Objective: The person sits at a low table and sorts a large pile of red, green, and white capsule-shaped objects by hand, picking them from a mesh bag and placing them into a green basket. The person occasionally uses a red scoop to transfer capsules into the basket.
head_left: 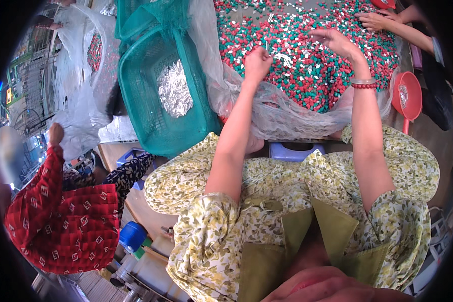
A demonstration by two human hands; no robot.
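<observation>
The left hand point(257, 62) is shown curled into a loose fist at the near edge of a heap of small red, green and white pieces point(307, 55); whether anything is pinched inside the fist cannot be told, since the fingers are turned away from the camera. The right hand point(335, 41) is held spread and palm-down just above the heap, fingers slack and apart, with nothing seen gripped in them. A pale bangle and a red bead bracelet point(363, 83) are worn at the right wrist.

The pieces lie directly under and ahead of both hands, spread across a clear plastic sheet point(272, 113) whose slack edge hangs toward the lap. A small patch of silvery-white pieces point(285, 59) is seen between the two hands, slightly nearer the left fist. No long axis can be made out on pieces this small.

To the left, well apart from the left hand, a green mesh basket point(156, 90) is tilted, with a pile of silvery pieces point(174, 90) inside it. A red scoop point(408, 95) lies at the right edge of the sheet. Another person's hand point(373, 20) rests on the far side of the heap, and a person in a red patterned sleeve point(45, 196) sits at lower left.
</observation>
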